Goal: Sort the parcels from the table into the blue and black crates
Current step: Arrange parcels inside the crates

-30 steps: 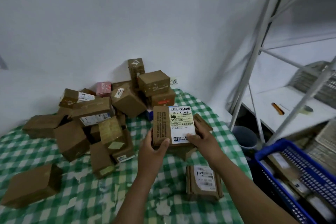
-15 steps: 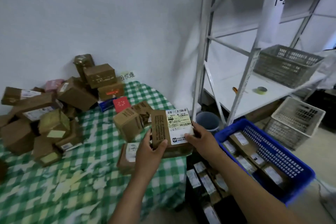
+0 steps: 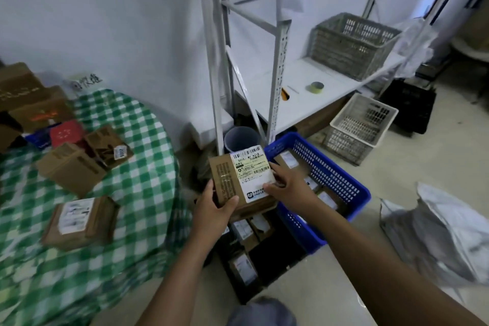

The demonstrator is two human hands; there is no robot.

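Since half a sec ago the view and both hands have swung right: the parcel (image 3: 227, 182), then over the table (image 3: 148, 193) edge, now hangs clear of it, off to the right. Table still carries several boxes (image 3: 71, 169), nearest a labelled box (image 3: 79, 222) by the near edge, so plenty left to sort. Left hand (image 3: 214, 212) grips the parcel at its near-left corner, thumb on top, fingers underneath and out of sight. Parcel is face-up w/ label (image 3: 251, 169) showing, tilted a bit toward the cam. Its long axis runs approx away from the person, far end leaning slightly left. Right hand (image 3: 288, 190) pinches the right edge, thumb on the label, fingers round the side. So both hands are clamped on it, neither slack. Black crate (image 3: 264, 272) sits low, below the parcel and nearer the person, already w/ parcels in it. Blue crate (image 3: 352, 188) is just beside it to the right and further out, also part-filled. Key relation: parcel hangs approx over the black crate's far end, its right edge near the blue crate's left corner. So, as I judge it, lowering it = black, while a short carry right and outward = blue. Right hand is nearer to blue, left nearer the table. Which crate the label calls for, can't tell: print too small.
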